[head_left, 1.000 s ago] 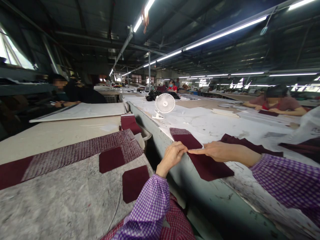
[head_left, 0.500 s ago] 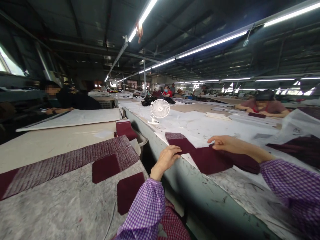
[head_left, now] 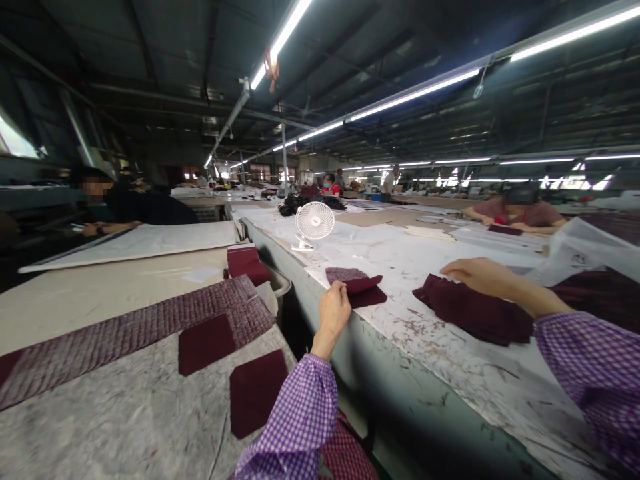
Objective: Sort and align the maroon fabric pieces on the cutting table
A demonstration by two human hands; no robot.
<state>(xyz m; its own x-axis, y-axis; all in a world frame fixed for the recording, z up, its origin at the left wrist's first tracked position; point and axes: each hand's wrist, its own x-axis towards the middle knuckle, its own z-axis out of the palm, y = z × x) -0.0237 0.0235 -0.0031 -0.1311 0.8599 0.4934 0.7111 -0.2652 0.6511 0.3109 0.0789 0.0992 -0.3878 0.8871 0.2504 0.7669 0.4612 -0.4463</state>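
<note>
My left hand (head_left: 334, 310) is at the edge of the right-hand table. Its thumb and fingers pinch the near side of a maroon fabric piece (head_left: 364, 284), whose upper layer is lifted and curled. Under it lies more maroon cloth, and a speckled grey-maroon part shows behind. Further right, my right hand (head_left: 477, 275) is over a stack of maroon fabric pieces (head_left: 470, 310), fingers stretched out to the left and nothing visible in them. Whether its underside touches the stack is hidden.
On the left table, a ribbed maroon strip (head_left: 130, 333) and two maroon pieces (head_left: 257, 393) lie flat. A white fan (head_left: 314, 221) stands on the right table, near clear plastic (head_left: 595, 250) over dark cloth. Between the tables runs a gap. Co-workers sit left and right.
The wide maroon piece between my hands no longer lies there, baring the thread-strewn tabletop. My right hand has shifted right and its fingers have straightened. My left hand now lifts a fabric edge.
</note>
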